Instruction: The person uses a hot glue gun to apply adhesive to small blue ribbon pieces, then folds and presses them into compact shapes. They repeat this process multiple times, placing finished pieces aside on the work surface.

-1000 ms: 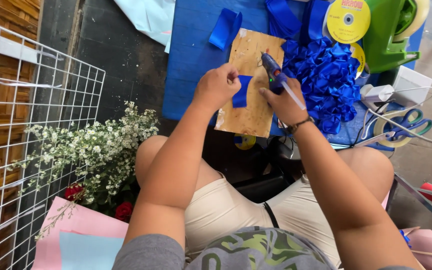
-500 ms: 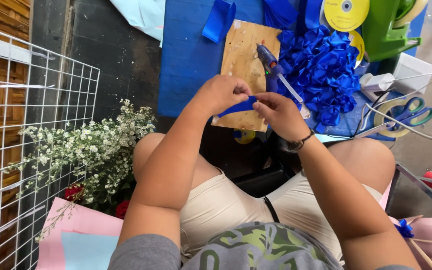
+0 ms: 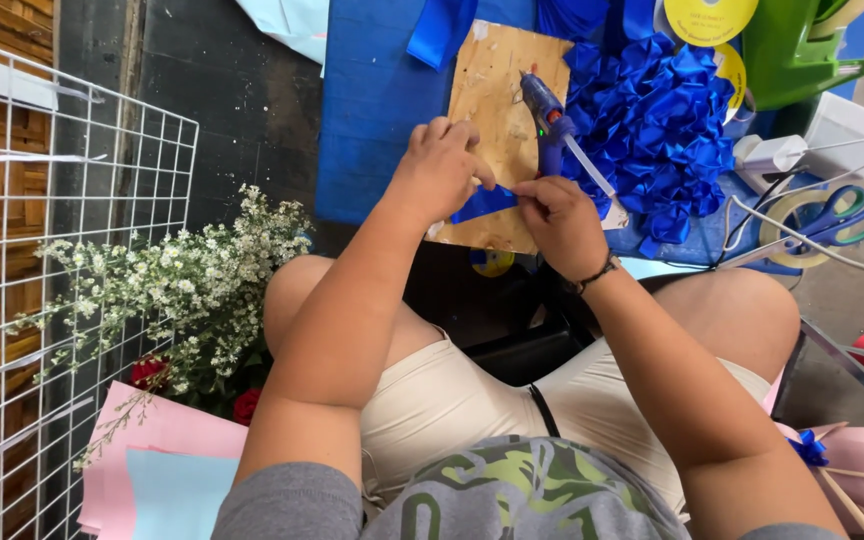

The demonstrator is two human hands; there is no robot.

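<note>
A white wire grid panel [image 3: 42,250] is being leaned at the left, beside a spray of small white flowers [image 3: 172,290]. A heap of folded blue ribbon petals [image 3: 667,130] is being kept on the blue mat [image 3: 372,110]. A glue gun [image 3: 549,120] is being rested on the wooden board [image 3: 497,110], just above the hands. A short blue ribbon strip [image 3: 484,202] is being pinched over the board's near edge, the left hand [image 3: 439,170] and right hand [image 3: 562,225] both closed on it by thumb and fingertips. The nozzle is lying close, so a knuckle could be burnt, or the fold could be lost if the pinch slackens.
</note>
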